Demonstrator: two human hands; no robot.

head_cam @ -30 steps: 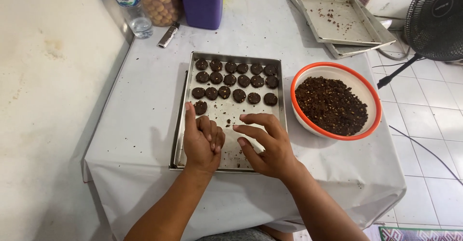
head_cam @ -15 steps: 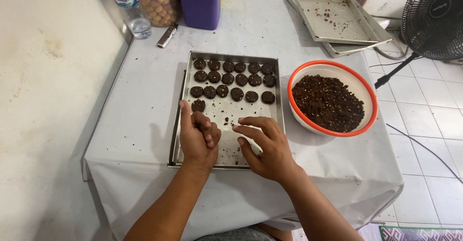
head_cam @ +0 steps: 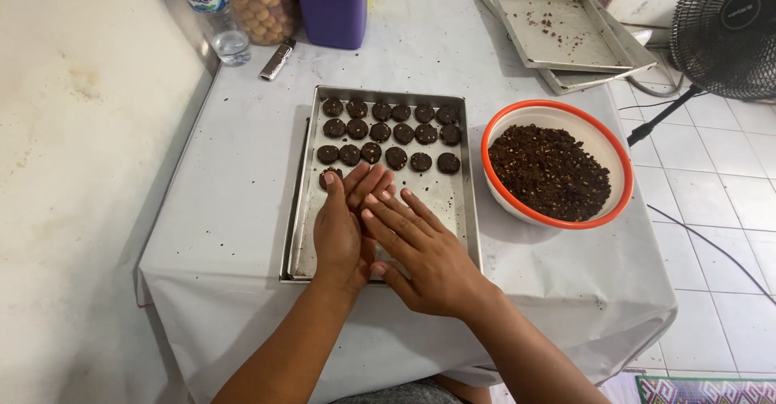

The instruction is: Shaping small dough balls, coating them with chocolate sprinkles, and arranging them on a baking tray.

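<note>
Since the earlier frame our left hand point(head_cam: 343, 230) and right hand point(head_cam: 424, 250) have come together, palms pressed flat, fingers extended, over the tray's point(head_cam: 461, 210) near half, beside the dark cookies point(head_cam: 388, 133).

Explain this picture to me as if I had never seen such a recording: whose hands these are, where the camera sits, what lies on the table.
There is no machine here. A person wears a camera on the head, so the one view looks down at their own two bare hands. The left hand and right hand are pressed together, palms facing, over a metal baking tray; whether anything lies between them is hidden. Rows of round dark cookies fill the tray's far part. To the right stands an orange-rimmed bowl of dark crumbly dough. Further back are empty stacked trays, a purple container, a jar, a water bottle and a fan. A white cloth covers the table.
</note>
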